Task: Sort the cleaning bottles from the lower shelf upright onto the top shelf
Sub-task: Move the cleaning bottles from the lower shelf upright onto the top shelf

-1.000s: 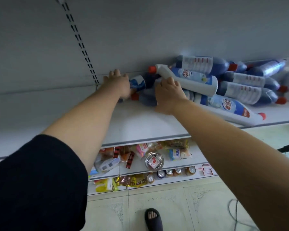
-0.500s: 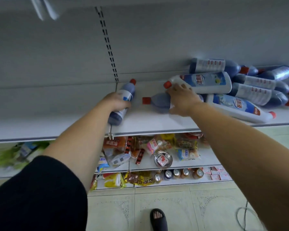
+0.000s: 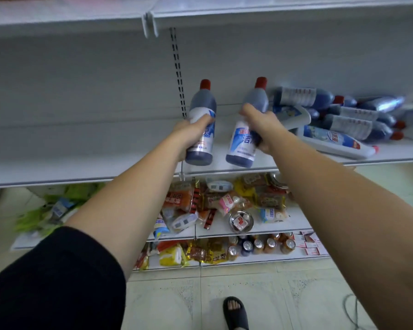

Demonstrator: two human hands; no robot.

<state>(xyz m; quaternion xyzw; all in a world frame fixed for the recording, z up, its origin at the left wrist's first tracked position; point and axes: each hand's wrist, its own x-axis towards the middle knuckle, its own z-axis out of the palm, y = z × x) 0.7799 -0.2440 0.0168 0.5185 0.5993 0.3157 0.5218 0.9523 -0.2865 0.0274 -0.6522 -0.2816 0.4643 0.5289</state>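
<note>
Lifting step: left grip (image 3: 191,132) wrapped round left bottle (image 3: 202,104), right grip (image 3: 264,126) round right bottle (image 3: 241,144), both off lower shelf (image 3: 81,151); next, stand them on top shelf (image 3: 272,13).

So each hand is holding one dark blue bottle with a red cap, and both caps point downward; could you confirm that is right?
Not quite: both caps point upward, not downward. In the head view the left hand grips the left bottle and the right hand grips the right bottle, each dark blue and roughly upright with its red cap at the top.
</note>
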